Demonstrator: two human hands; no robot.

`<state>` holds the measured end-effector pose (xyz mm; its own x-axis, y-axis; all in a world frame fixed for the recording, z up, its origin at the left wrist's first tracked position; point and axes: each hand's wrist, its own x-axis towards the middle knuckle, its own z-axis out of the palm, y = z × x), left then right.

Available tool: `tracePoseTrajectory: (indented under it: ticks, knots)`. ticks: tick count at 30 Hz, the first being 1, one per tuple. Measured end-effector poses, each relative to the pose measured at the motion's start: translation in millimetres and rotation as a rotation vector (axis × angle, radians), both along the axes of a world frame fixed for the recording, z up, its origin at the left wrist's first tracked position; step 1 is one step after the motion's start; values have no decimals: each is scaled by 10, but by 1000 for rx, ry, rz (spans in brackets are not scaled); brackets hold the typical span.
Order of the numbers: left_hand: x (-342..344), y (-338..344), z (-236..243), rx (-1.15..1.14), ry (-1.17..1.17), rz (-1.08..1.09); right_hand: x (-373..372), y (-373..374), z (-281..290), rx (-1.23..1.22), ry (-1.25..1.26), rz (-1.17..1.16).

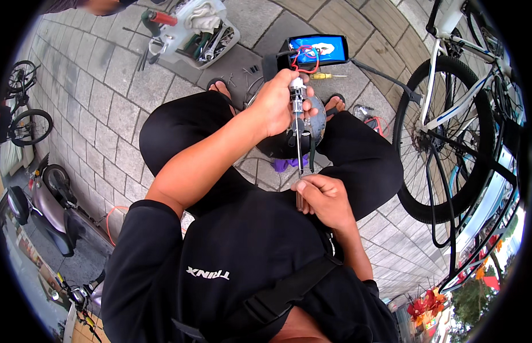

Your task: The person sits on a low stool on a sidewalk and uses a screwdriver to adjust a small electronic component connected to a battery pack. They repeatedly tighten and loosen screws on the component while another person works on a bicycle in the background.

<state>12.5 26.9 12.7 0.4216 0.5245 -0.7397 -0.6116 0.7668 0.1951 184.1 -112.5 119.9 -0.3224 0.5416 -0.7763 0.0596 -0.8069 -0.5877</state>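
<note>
My left hand [277, 103] is closed around a silver cylindrical metal part [297, 94] with a white end, held in front of my knees. My right hand [322, 197], closer to my body, grips a screwdriver [300, 204] by its brownish handle. Its long shaft points away from me, along the metal part; whether the tip touches it is hidden. Just beyond my left hand lies a black case [343, 48] with a blue wrapped pack and red and blue wires. A yellow-handled screwdriver [329, 75] lies beside the case. Below my hands is a round grey metal object [318, 121], partly covered.
A white plastic bin [229, 48] full of wrenches and other tools stands at the far left. On the right a white bicycle [435, 114] stands close to my knee. A purple cloth [284, 164] lies between my legs. A scooter [60, 211] is parked at the left.
</note>
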Motion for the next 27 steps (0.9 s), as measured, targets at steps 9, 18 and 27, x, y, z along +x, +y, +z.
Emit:
tracePoseTrajectory:
  ticks: [9, 18, 27]
  knots:
    - [-28, 20, -15, -9, -70, 45, -126, -53, -129, 37, 67, 80]
    - [-13, 12, 8, -9, -96, 69, -51, -111, -200, 186, 104, 112]
    - [-19, 3, -11, 14, -71, 66, -84, -25, -102, 112, 77, 98]
